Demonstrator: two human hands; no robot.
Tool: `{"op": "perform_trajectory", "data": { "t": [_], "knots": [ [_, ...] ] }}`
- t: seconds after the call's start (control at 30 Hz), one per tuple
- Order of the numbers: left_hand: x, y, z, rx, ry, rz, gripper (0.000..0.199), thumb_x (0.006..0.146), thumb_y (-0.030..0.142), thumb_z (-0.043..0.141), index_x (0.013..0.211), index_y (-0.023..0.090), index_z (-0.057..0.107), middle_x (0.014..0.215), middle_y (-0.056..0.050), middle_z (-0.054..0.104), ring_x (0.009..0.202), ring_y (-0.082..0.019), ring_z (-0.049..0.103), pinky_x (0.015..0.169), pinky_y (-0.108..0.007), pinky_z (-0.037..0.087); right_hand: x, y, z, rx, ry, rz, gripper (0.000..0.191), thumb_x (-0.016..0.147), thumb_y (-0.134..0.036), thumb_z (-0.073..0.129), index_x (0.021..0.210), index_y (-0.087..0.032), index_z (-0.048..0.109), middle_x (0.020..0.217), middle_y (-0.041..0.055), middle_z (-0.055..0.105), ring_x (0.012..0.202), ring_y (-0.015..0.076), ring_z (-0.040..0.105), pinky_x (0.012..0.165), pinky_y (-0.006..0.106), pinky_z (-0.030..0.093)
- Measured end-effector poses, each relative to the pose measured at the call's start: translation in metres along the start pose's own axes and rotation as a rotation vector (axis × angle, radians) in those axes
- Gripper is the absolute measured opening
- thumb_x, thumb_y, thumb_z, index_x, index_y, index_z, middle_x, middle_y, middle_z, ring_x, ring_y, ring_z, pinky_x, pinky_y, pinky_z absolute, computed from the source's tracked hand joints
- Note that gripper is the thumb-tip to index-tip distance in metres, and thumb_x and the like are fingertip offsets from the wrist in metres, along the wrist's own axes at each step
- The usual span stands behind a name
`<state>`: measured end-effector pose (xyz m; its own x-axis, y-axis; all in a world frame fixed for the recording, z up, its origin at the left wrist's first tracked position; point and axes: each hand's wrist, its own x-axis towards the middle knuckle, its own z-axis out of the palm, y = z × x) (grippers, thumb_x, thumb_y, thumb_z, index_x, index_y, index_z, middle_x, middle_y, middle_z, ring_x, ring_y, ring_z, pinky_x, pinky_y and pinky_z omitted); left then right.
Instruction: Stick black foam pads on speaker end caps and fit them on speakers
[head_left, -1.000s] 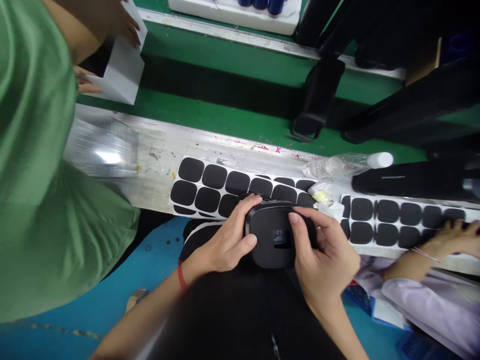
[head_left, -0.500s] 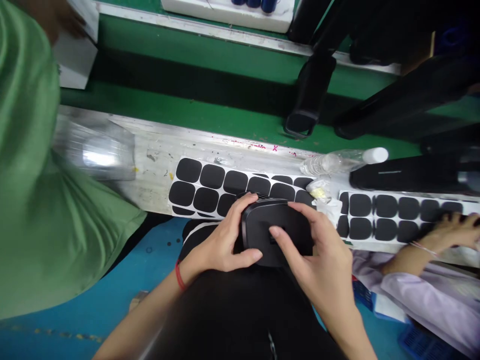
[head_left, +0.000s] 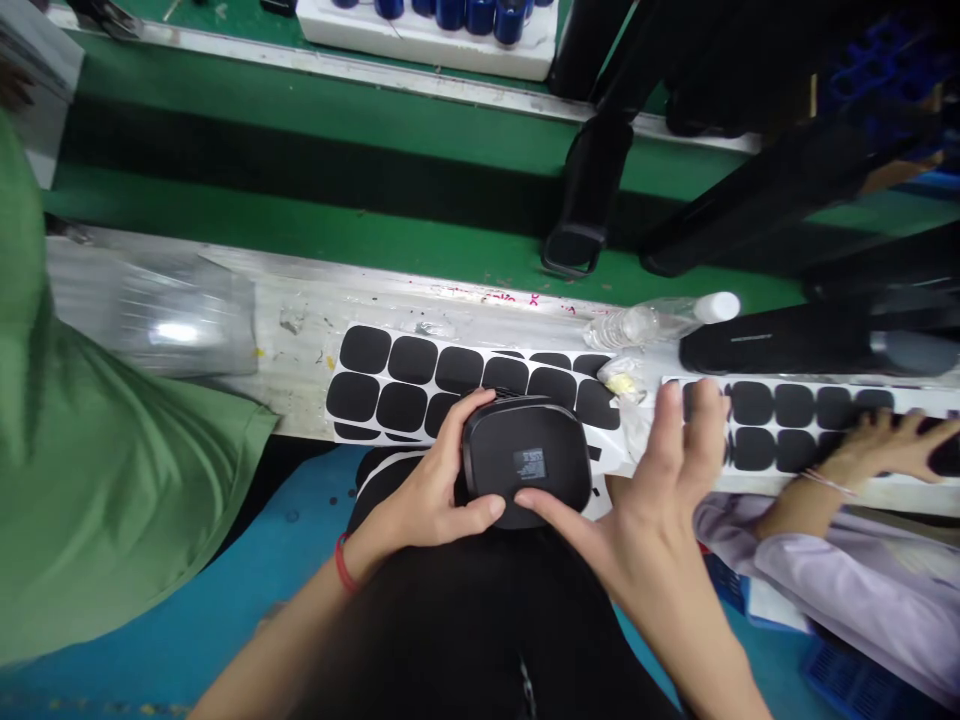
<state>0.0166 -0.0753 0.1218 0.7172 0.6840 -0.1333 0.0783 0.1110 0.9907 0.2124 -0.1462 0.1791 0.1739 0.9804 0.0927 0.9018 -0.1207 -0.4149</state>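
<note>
A black housing with a flat, rounded-square end face (head_left: 559,440) stands before me, a small printed label (head_left: 531,464) near its middle. My left hand (head_left: 431,490) wraps its left edge, fingers over the top and thumb on the face. Only the thumb of my right hand (head_left: 652,510) touches the lower part of the face; its other fingers are spread in the air to the right. Behind the housing lies a white sheet of black rounded stickers (head_left: 416,358), partly covered by it. Beside that sheet is crumpled white wrapping (head_left: 626,385).
A clear plastic bottle (head_left: 660,318) lies on the ledge. Several black housings (head_left: 589,200) rest on the green conveyor (head_left: 337,220). A person in green (head_left: 120,500) is close on my left. At right, a co-worker's hand (head_left: 892,445) is over another sticker sheet (head_left: 754,403).
My right fingers have lifted off the housing and spread, leaving the thumb on it. The label now shows on the face. The whole view has shifted slightly.
</note>
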Motion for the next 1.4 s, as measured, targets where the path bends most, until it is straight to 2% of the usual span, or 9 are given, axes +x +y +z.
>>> {"op": "perform_trajectory", "data": {
  "t": [0.07,0.2,0.33,0.5,0.7,0.93,1.1,1.3,1.4],
  "knots": [
    [0.002,0.002,0.001,-0.082,0.014,-0.014,0.09,0.085,0.043,0.071,0.155,0.026,0.018,0.164,-0.014,0.021,0.151,-0.035,0.026,0.124,-0.052,0.026,0.004,0.011,0.007,0.188,-0.129,0.089,0.118,0.082,-0.067,0.068,0.162,-0.023,-0.008,0.168,0.0228,-0.006,0.154,0.0472,-0.003,0.114,0.075,0.024],
    [0.017,0.014,0.005,-0.319,0.199,-0.089,0.065,0.087,0.043,0.068,0.144,0.026,0.042,0.151,-0.008,0.045,0.139,-0.031,0.045,0.117,-0.04,0.037,0.01,0.012,0.018,0.752,-0.408,0.25,0.09,0.093,-0.053,0.063,0.16,-0.034,0.007,0.168,0.0097,0.021,0.153,0.0284,0.029,0.118,0.049,0.04],
    [0.033,0.029,0.009,-0.382,0.437,-0.282,0.03,0.096,0.045,0.055,0.116,0.025,0.065,0.121,-0.004,0.066,0.114,-0.024,0.06,0.096,-0.031,0.047,0.017,-0.004,0.021,0.912,-0.333,0.4,0.07,0.092,-0.049,0.067,0.149,-0.032,0.03,0.153,0.008,0.043,0.136,0.0222,0.05,0.106,0.036,0.051],
    [0.037,0.033,0.012,-0.311,0.397,-0.305,0.019,0.094,0.038,0.06,0.108,0.028,0.069,0.11,0.0,0.067,0.105,-0.02,0.062,0.088,-0.026,0.046,0.035,-0.007,0.023,0.805,-0.169,0.505,0.041,0.088,-0.06,0.066,0.103,-0.024,0.051,0.105,0.0061,0.065,0.106,0.0248,0.064,0.094,0.042,0.051],
    [0.033,0.03,0.01,-0.251,0.432,-0.293,0.016,0.095,0.037,0.061,0.105,0.03,0.071,0.112,0.003,0.069,0.106,-0.017,0.062,0.091,-0.024,0.045,0.03,0.01,0.014,0.99,-0.37,0.439,0.029,0.102,-0.051,0.049,0.12,-0.031,0.057,0.132,0.0031,0.061,0.128,0.0193,0.056,0.106,0.035,0.045],
    [0.031,0.031,0.011,-0.29,0.408,-0.288,0.02,0.097,0.04,0.058,0.109,0.032,0.073,0.118,0.002,0.07,0.11,-0.018,0.064,0.093,-0.025,0.047,0.004,0.03,0.01,1.146,-0.638,0.26,0.069,0.101,-0.035,0.055,0.157,-0.049,0.017,0.17,-0.0124,0.012,0.156,0.013,0.014,0.127,0.031,0.019],
    [0.033,0.034,0.009,-0.306,0.369,-0.298,0.022,0.094,0.04,0.065,0.112,0.031,0.072,0.12,0.001,0.07,0.108,-0.018,0.065,0.092,-0.025,0.049,0.002,0.032,0.012,1.16,-0.705,0.193,0.109,0.089,-0.024,0.071,0.156,-0.051,-0.01,0.171,-0.0109,0.002,0.157,0.0159,0.014,0.122,0.033,0.032],
    [0.043,0.042,0.009,-0.212,0.386,-0.318,0.021,0.093,0.043,0.064,0.097,0.024,0.074,0.101,-0.001,0.072,0.098,-0.018,0.065,0.087,-0.025,0.048,0.021,0.012,0.015,1.112,-0.353,0.51,0.037,0.099,-0.06,0.048,0.123,-0.034,0.058,0.132,0.0007,0.059,0.125,0.018,0.054,0.105,0.029,0.045],
    [0.048,0.044,0.011,-0.195,0.411,-0.312,0.02,0.093,0.04,0.064,0.088,0.022,0.072,0.097,-0.002,0.073,0.097,-0.018,0.066,0.089,-0.027,0.047,0.029,-0.001,0.023,1.039,-0.245,0.634,0.036,0.098,-0.063,0.046,0.1,-0.029,0.058,0.105,-0.0002,0.062,0.102,0.0168,0.058,0.089,0.028,0.049]
  ]
}}
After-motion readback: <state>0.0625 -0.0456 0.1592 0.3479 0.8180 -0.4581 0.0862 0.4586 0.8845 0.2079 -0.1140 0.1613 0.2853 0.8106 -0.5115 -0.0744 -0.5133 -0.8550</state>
